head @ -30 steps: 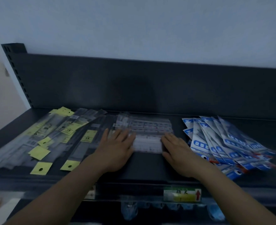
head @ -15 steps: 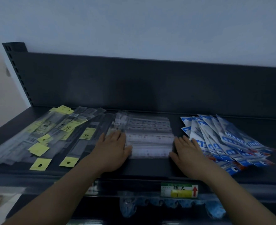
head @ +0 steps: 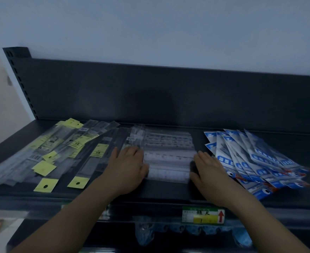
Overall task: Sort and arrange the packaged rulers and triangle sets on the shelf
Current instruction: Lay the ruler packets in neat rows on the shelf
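the clear ruler packs [head: 167, 157] lie in the middle of the shelf [head: 168, 190]; the left hand [head: 126, 168] and the right hand [head: 208, 170], fingers flat, press its two ends; the step seems squaring this stack; next, probably the fanned blue packs [head: 256, 161] need gathering.

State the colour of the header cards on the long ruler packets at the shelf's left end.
Yellow header cards, clearest in the head view.
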`<state>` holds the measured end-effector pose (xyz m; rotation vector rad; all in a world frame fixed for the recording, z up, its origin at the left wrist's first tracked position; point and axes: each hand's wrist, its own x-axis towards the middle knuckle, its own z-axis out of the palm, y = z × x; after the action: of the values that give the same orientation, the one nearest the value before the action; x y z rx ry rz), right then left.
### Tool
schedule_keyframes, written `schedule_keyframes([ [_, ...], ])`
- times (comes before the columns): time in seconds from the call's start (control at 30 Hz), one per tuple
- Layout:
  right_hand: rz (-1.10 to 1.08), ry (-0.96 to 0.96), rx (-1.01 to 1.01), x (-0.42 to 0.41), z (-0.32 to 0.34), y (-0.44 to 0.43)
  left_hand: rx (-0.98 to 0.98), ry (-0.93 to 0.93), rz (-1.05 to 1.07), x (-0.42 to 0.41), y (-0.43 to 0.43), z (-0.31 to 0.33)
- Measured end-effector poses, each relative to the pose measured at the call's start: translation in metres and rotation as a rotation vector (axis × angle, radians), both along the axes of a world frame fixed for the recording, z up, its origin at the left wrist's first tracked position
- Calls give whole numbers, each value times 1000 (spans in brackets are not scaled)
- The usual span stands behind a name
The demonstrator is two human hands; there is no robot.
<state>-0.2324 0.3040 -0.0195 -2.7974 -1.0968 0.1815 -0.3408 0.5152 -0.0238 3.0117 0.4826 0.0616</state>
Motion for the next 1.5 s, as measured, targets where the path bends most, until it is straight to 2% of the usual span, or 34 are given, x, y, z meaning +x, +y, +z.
schedule_keyframes([
  [0.17, 53, -57, 126, -2, 11, 25, -63, -248, 27, -6, -1, 9],
  [0.3, 56, -73, 135, -8, 14, 52, -141, -309, 57, -27, 14, 20],
  [0.4, 66, -86, 133, -14, 16, 76, -99, -327, 139, -42, 51, 29],
  [0.53, 89, -54, 201, -26, 17, 113, 1, -238, 337, -54, 119, 30],
  [0.63, 88, -28, 240, -38, 19, 145, -100, -110, 400, -59, 153, 33],
  [0.93, 45, 131, 344, -59, 16, 227, -475, -82, 301, -59, 199, 37],
  [1.13, -34, 177, 428, -66, 8, 249, -589, -82, 158, -56, 218, 33],
  [1.23, -80, 221, 564, -69, 11, 252, -604, -142, 97, -60, 225, 32],
  [1.3, -149, 269, 724, -69, 13, 255, -672, -177, 45, -68, 229, 37],
  [1.43, -304, 605, 1109, -64, 23, 256, -952, -90, -45, -82, 230, 55],
  [1.5, -284, 686, 1216, -60, 28, 256, -989, -23, -93, -86, 228, 57],
])
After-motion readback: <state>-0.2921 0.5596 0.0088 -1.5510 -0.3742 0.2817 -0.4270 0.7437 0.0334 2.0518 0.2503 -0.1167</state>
